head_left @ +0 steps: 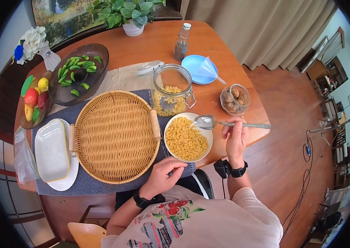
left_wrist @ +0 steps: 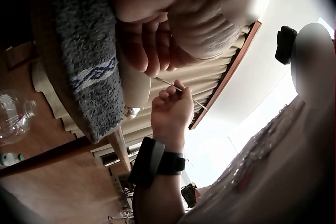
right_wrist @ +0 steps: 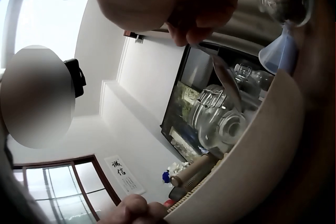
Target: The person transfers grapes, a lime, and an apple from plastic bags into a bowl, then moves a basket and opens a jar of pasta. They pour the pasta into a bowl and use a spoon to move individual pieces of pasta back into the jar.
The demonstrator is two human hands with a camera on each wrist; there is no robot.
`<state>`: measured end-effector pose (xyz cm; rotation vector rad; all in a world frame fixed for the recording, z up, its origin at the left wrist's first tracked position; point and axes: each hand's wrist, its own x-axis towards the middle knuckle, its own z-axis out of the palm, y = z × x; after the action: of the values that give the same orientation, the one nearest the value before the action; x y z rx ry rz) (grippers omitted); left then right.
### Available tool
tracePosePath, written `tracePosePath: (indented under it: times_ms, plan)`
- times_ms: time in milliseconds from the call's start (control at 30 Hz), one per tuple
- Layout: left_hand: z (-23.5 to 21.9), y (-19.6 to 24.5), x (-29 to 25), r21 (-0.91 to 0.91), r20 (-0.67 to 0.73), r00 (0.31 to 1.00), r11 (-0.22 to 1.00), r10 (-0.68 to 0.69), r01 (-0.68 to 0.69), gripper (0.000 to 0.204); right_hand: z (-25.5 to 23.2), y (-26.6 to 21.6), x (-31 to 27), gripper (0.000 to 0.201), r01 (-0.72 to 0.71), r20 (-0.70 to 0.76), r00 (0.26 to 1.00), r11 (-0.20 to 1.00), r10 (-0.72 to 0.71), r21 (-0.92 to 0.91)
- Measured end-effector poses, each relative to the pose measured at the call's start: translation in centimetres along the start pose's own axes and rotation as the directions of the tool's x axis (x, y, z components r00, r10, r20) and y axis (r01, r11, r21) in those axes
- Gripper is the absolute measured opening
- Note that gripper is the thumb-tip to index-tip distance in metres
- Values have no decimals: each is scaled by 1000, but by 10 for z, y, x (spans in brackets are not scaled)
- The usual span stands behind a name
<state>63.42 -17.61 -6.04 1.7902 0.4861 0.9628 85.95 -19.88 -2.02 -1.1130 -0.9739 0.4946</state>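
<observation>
My right hand [head_left: 236, 139] grips the long handle of a metal spoon [head_left: 204, 122]. The spoon's head hangs over the upper right rim of a white bowl [head_left: 210, 145] filled with dry elbow macaroni [head_left: 185, 138]. In the right wrist view the spoon [right_wrist: 227, 77] slants down from the curled fingers, above the bowl's wall [right_wrist: 252, 166]. My left hand [head_left: 164, 175] rests by the bowl's lower left side, fingers loosely bent, fingertips near the rim. Behind the bowl stands an open glass clip-top jar [head_left: 174, 84] with more macaroni inside.
Left of the bowl, a wicker tray [head_left: 115, 136] lies on a dark cloth [head_left: 88, 186]. Around are white dishes [head_left: 52, 151], a fruit basket [head_left: 28, 118], a platter of green peppers [head_left: 96, 82], a blue plate [head_left: 191, 62] with a funnel [head_left: 207, 69], a walnut jar [head_left: 234, 100] and a bottle [head_left: 181, 43].
</observation>
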Motion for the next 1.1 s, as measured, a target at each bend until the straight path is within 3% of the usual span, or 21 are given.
tracePosePath:
  times_ms: [67, 100, 167, 300, 400, 467, 567, 633, 867, 1100]
  plan:
    - [0, 0, 0, 5, -4, 1000, 1000, 10, -10, 12, -5, 3, -5, 30, 36, 41, 999, 958, -26, -283]
    - [0, 1, 1, 4, 1, 1000, 1000, 1, -1, 12, -7, 6, -7, 30, 34, 39, 999, 958, -23, -284]
    - [-1, 2, 1, 2, 10, 1000, 1000, -8, 8, 12, -12, 10, -9, 29, 109, 104, 992, 873, -67, -475]
    - [-1, 1, 0, 8, 14, 1000, 1000, -17, 17, 13, -11, 15, -8, 30, 99, 114, 992, 859, -48, -503]
    - [-1, 2, 1, 11, 13, 1000, 1000, -17, 17, 13, -10, 24, -8, 30, 16, 62, 998, 910, 11, -414]
    - [-1, 2, 1, 10, 18, 1000, 1000, -19, 19, 13, -9, 28, -7, 30, -141, 1, 990, 967, 145, -214]
    - [0, 2, 1, 18, 15, 1000, 1000, -23, 23, 13, -8, 36, -9, 32, -208, -3, 978, 969, 210, -130]
    - [2, 3, 2, -7, -38, 999, 1000, -21, 20, 13, -9, 38, -10, 31, -222, -11, 975, 970, 222, -104]
    - [-1, 2, 0, 17, 14, 1000, 999, -28, 28, 12, -4, 36, -10, 29, -306, -66, 949, 952, 307, 33]
    - [-1, 2, 0, 11, 17, 999, 1000, -27, 27, 13, -7, 34, -11, 29, -266, -96, 958, 963, 269, 44]
